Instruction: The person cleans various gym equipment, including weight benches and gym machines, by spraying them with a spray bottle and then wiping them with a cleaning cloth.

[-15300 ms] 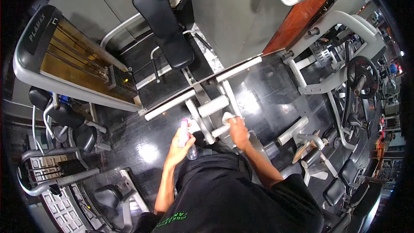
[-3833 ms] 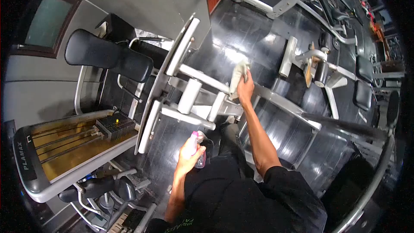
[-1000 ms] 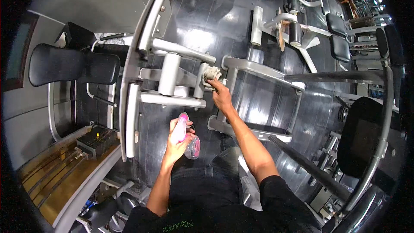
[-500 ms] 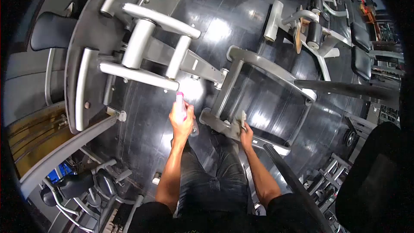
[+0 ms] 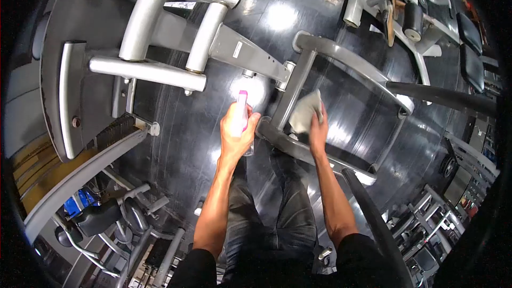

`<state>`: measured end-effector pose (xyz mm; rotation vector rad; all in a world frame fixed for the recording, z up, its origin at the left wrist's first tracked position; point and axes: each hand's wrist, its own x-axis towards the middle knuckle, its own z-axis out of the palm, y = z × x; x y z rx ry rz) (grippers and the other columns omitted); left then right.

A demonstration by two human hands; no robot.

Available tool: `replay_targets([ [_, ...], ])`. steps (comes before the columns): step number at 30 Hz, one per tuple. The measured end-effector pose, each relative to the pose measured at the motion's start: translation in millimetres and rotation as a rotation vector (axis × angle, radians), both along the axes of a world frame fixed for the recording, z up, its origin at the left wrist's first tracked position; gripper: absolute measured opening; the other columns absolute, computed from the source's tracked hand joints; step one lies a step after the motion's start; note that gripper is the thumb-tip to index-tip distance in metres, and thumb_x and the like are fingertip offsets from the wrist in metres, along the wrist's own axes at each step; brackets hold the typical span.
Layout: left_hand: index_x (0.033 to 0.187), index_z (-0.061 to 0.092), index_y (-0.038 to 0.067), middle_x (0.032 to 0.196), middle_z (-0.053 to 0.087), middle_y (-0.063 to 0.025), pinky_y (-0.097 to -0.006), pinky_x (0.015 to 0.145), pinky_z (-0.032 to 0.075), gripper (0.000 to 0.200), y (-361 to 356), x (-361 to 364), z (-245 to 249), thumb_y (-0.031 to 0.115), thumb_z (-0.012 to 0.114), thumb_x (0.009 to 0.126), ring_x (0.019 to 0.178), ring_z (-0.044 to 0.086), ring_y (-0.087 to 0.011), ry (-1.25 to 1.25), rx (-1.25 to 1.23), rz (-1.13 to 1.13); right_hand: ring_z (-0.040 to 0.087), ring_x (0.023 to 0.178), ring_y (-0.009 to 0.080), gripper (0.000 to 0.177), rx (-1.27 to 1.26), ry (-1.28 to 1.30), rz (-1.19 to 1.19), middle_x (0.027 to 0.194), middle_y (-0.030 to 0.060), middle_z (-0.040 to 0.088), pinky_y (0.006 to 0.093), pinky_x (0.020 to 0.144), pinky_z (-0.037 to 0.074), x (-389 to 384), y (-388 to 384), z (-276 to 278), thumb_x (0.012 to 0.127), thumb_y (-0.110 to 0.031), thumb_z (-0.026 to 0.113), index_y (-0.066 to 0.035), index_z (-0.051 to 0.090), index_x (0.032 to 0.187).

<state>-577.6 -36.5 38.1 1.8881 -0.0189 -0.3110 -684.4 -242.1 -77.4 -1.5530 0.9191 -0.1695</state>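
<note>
My left hand (image 5: 235, 130) is wrapped round a spray bottle (image 5: 242, 111) with a pink and white trigger head, its clear body showing below the fist. A pale, folded cloth (image 5: 306, 112) is gripped in my right hand (image 5: 319, 132), its loose part spreading toward the left of the fingers. That cloth overlaps the inside of a grey tubular machine frame (image 5: 298, 89) close in front of me. Ahead and left of the bottle, a silver metal bar assembly (image 5: 146, 72) joins the frame through a sloping beam (image 5: 240, 52) with a small white label.
Dark, shiny floor tiles (image 5: 280, 16) lie beneath. A machine with black roller pads (image 5: 413, 21) stands at the far right. A black bar (image 5: 368, 208) slants past my right forearm. More gym equipment (image 5: 106, 221) fills the lower left, near a blue object (image 5: 80, 201).
Both hands have reached farther forward, the right one with the cloth now over the frame's inside and more spread out. The view has shifted, bringing the silver bars closer.
</note>
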Motion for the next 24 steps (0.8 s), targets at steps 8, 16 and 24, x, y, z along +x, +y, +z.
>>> replay_targets([
  [8, 0.094, 0.053, 0.000, 0.079, 0.058, -0.0061, -0.0260, 0.058, 0.049, 0.030, 42.9, -42.1, 29.9, 0.023, 0.069, 0.082, 0.062, 0.059, -0.0114, -0.059, -0.112, 0.082, 0.054, 0.104, 0.0287, 0.056, -0.411, -0.742, 0.248, 0.112, 0.0146, 0.058, 0.0364, 0.091, 0.044, 200.8, 101.9, 86.4, 0.074, -0.004, 0.066, -0.012, 0.055, 0.128],
  [16, 0.091, 0.052, 0.000, 0.074, 0.059, -0.0083, -0.0284, 0.062, 0.049, 0.022, 87.3, -76.1, 3.9, 0.010, 0.066, 0.076, 0.057, 0.057, -0.0138, 0.074, -0.010, -0.097, 0.051, 0.092, 0.0310, 0.064, -0.688, -0.594, 0.257, 0.094, 0.0122, 0.048, 0.0389, 0.083, 0.045, 202.8, 99.3, 3.3, 0.064, 0.004, 0.065, -0.023, 0.060, 0.122],
  [24, 0.092, 0.054, 0.000, 0.073, 0.061, -0.0076, -0.0275, 0.061, 0.049, 0.030, 92.3, -75.9, -18.2, 0.018, 0.072, 0.077, 0.060, 0.059, -0.0142, 0.095, -0.050, -0.143, 0.056, 0.094, 0.0333, 0.039, -0.312, -0.070, -0.012, 0.102, 0.0166, 0.054, 0.0376, 0.084, 0.045, 190.3, 74.2, -78.2, 0.083, -0.003, 0.055, -0.012, 0.057, 0.121],
])
